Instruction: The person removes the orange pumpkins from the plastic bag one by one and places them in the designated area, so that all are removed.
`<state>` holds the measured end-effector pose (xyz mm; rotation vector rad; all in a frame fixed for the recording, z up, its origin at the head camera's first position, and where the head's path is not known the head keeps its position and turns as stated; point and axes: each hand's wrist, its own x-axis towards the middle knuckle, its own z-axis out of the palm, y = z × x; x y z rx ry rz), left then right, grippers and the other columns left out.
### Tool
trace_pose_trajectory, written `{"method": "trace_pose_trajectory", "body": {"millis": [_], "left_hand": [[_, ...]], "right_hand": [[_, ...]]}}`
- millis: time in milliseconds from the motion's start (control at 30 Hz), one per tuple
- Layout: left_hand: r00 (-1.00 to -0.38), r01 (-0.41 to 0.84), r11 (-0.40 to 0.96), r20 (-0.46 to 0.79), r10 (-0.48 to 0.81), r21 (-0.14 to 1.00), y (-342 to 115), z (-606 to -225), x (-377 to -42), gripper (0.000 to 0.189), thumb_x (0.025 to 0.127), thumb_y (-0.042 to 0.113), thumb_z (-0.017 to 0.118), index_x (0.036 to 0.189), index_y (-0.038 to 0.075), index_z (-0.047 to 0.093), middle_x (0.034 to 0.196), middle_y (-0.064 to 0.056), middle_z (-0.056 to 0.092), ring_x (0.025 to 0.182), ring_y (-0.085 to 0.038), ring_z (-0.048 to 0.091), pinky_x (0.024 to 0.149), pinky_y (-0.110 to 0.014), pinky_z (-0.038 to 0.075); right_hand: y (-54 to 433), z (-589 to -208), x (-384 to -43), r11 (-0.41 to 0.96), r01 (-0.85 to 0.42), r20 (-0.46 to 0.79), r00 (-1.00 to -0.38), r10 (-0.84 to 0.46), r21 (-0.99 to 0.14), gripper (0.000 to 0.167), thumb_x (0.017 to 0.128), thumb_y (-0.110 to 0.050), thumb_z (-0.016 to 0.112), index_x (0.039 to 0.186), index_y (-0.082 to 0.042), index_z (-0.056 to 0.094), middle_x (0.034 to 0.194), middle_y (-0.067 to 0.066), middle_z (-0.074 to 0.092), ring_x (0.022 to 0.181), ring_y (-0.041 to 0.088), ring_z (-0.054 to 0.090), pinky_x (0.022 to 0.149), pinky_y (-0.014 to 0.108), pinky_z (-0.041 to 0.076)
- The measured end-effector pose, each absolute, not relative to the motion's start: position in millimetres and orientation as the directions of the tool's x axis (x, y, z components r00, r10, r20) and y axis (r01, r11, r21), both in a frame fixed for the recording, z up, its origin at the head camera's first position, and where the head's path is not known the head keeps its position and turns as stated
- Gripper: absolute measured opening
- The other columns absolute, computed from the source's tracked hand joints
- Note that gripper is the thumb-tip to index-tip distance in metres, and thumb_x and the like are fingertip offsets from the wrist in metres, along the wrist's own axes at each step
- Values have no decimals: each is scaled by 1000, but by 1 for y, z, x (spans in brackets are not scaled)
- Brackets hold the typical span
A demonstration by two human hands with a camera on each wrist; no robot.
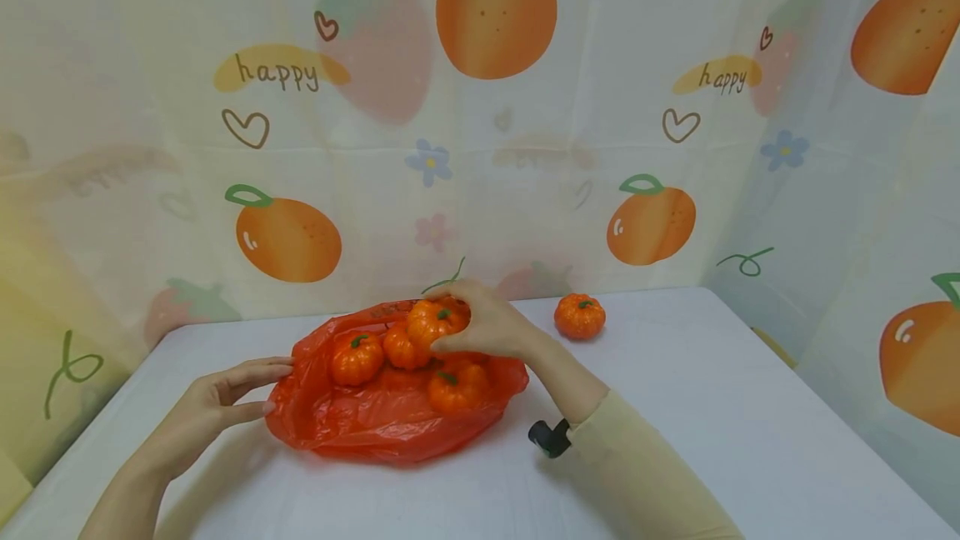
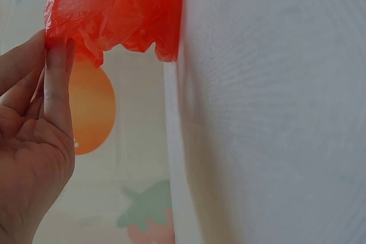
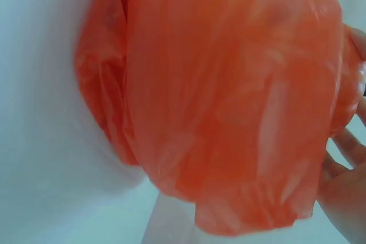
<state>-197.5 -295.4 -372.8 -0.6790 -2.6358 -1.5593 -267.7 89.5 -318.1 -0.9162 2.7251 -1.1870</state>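
A red plastic bag [image 1: 375,432] lies on the table, its mouth spread wide toward the head camera. At its left end my left hand [image 1: 191,419] pinches the rim between thumb and fingers; the left wrist view shows the crinkled bag [image 2: 120,10] at those fingertips. Over the bag's far right side, my right hand [image 1: 491,323] grips a small orange pumpkin [image 1: 429,323] with a green stem. Inside sit a pumpkin on the left [image 1: 357,359], one in the middle [image 1: 402,348] and one at the front right [image 1: 453,390]. In the right wrist view, the bag [image 3: 229,112] partly hides the held pumpkin [image 3: 347,92].
Another orange pumpkin [image 1: 580,317] stands on the white-covered table [image 1: 675,440], right of the bag near the back edge. A fruit-printed curtain [image 1: 525,148] hangs behind and along the sides. A black device [image 1: 551,438] is strapped at my right wrist.
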Motion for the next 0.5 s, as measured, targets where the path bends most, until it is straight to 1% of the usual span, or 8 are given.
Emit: {"method": "trace_pose_trajectory", "body": {"millis": [133,333,500], "left_hand": [[-907,366,417,219,360,832,-295,-373,-197,40,93,8,65,132,2,60,131,25,61,120,21,49,90,-5,44],[-906,364,405,218,364,839,-295,-373,-197,40,93,8,65,132,0,59,131,24,61,120,19,51,90,-6,46],[-907,364,406,219,361,838,-296,-374,-198,41,93,8,65,132,0,59,131,25,61,119,20,50,90,-6,45]], "right_hand": [[97,-317,-273,521,-487,210,-839,-502,-700,59,79,-33,82,132,-30,57,138,-5,54,122,19,53,103,43,49],[111,-312,-279,521,-510,282,-844,-456,-684,62,79,-29,82,134,-20,58,139,0,57,125,21,54,105,45,47],[122,-307,-284,510,-539,348,-836,-425,-670,61,78,-24,83,133,-16,59,139,3,59,122,23,56,103,45,48]]}}
